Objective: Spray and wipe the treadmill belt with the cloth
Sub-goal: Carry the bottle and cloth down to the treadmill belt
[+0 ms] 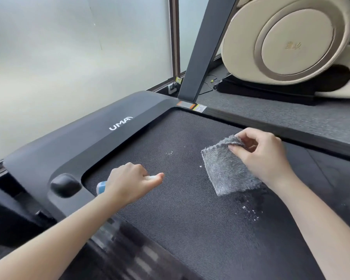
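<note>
On the belt (190,219), right grip (265,156) pinches cloth (226,170) corner; left grip (131,184) clasps bottle (101,186).

L hand (129,183) sits over the treadmill belt (180,219) nr its front-left corner, back of hand up. Fingers curled round a spray bottle (101,187), w/ one digit stretched fwd along the bottle top toward belt centre. L forearm (55,233) bare, reaching in diagonally across the belt's left edge.

R hand (261,156) over the belt's right side, knuckles up, wrist bent. Thumb + fingertips (236,149) pinch the far corner of a grey cloth (228,172). R forearm (319,219) bare, coming in from near right. Hands well apart.
</note>
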Available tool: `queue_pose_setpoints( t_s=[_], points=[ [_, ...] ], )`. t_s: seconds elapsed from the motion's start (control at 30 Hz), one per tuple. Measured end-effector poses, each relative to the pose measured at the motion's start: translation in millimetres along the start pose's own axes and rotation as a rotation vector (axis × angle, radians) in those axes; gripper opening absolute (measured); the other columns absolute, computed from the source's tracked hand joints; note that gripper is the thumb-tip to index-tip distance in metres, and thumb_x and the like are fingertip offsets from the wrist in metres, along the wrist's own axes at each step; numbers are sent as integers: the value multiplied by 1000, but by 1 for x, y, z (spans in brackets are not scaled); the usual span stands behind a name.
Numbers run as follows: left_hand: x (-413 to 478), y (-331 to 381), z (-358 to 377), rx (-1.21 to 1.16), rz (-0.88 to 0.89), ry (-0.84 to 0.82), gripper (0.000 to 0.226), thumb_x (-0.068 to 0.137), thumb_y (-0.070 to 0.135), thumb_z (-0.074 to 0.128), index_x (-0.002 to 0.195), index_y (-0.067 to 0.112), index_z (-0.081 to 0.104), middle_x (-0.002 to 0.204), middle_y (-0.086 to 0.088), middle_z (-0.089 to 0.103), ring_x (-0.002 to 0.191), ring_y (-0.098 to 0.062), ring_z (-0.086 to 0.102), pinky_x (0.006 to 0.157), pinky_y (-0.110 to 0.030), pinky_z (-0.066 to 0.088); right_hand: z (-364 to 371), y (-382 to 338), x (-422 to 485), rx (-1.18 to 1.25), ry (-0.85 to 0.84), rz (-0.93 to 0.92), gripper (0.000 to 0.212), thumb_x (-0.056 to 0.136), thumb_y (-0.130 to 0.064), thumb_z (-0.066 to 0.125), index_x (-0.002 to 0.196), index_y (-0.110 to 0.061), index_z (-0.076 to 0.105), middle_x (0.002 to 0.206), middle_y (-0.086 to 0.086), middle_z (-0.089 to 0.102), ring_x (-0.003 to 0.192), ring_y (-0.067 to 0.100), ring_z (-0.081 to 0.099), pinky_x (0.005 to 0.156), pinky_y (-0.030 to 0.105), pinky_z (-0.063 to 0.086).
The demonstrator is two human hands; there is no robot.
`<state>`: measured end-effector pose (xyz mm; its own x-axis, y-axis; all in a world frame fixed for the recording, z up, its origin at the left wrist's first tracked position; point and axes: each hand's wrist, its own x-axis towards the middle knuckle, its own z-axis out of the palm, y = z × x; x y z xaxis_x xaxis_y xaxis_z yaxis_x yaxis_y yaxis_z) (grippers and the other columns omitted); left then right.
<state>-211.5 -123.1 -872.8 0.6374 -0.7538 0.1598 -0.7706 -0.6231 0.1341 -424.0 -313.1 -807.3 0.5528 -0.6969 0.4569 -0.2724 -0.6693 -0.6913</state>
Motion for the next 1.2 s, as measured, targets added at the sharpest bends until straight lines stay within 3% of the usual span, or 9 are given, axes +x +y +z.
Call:
queue_pose_setpoints(
  t_s=[0.17, 0.37, 0.5, 0.63, 0.73, 0.83, 1.03, 1.13, 1.2],
  points=[
    [-30, -18, -1, 9, 12, 68, 68, 64, 75, 16, 51, 10, 34, 47, -1, 41, 49, -18, 42, 52, -30, 28, 13, -6, -13, -11, -21, 1, 9, 76, -14, 76, 73, -13, 68, 64, -9, 64, 61, 8, 57, 59, 10, 38],
    [-40, -34, -7, -61, 11, 118, 77, 69, 87, 15, 48, 15, 31, 44, 2, 40, 47, -15, 44, 50, -30, 34, 32, -19, -17, 33, -87, -73, 9, 80, -13, 72, 76, -16, 65, 69, -10, 64, 67, 3, 56, 58, 8, 37],
    [-36, -45, -20, -172, -39, 196, 76, 71, 88, 19, 46, 16, 26, 40, 5, 31, 42, -15, 38, 48, -28, 30, 64, -34, -11, 71, -229, -187, 5, 92, -16, 59, 92, -19, 56, 92, -2, 61, 84, 12, 55, 73, 28, 40],
    [-26, -57, -32, -224, -116, 264, 76, 70, 88, 22, 46, 16, 25, 40, 5, 29, 42, -17, 37, 48, -29, 25, 121, -57, 7, 96, -387, -258, 4, 96, -22, 51, 99, -23, 49, 92, -5, 63, 92, 21, 60, 82, 41, 48],
    [-27, -65, -37, -209, -150, 303, 74, 71, 86, 24, 46, 16, 23, 40, 4, 25, 41, -15, 32, 47, -29, 23, 168, -77, 21, 218, -521, -286, 2, 95, -20, 54, 96, -22, 53, 82, -13, 59, 87, 16, 60, 79, 32, 46],
    [-25, -78, -39, -202, -216, 353, 73, 71, 83, 27, 47, 15, 22, 40, 1, 23, 43, -17, 31, 46, -31, 21, 216, -88, 40, 292, -660, -255, 6, 94, -17, 56, 92, -23, 54, 85, -5, 62, 84, 14, 60, 76, 24, 43],
    [-17, -98, -36, -158, -283, 345, 75, 70, 85, 26, 48, 14, 24, 40, 2, 27, 45, -17, 37, 49, -29, 26, 280, -57, 63, -43, -614, -233, 19, 94, -23, 56, 112, -19, 54, 113, 6, 62, 106, 25, 57, 89, 36, 47],
    [-11, -100, -29, -150, -298, 314, 75, 69, 85, 23, 49, 13, 23, 42, 2, 27, 46, -18, 36, 49, -30, 25, 285, -45, 46, -228, -538, -419, 44, 95, -33, 51, 135, -17, 43, 135, 4, 46, 126, 20, 40, 107, 37, 33],
    [-7, -98, -25, -145, -302, 292, 76, 68, 87, 21, 50, 13, 23, 42, 2, 28, 46, -17, 36, 49, -30, 29, 284, -41, 28, -291, -616, -534, 54, 96, -46, 43, 142, -18, 38, 148, 3, 35, 139, 19, 27, 116, 39, 19]
  ],
)
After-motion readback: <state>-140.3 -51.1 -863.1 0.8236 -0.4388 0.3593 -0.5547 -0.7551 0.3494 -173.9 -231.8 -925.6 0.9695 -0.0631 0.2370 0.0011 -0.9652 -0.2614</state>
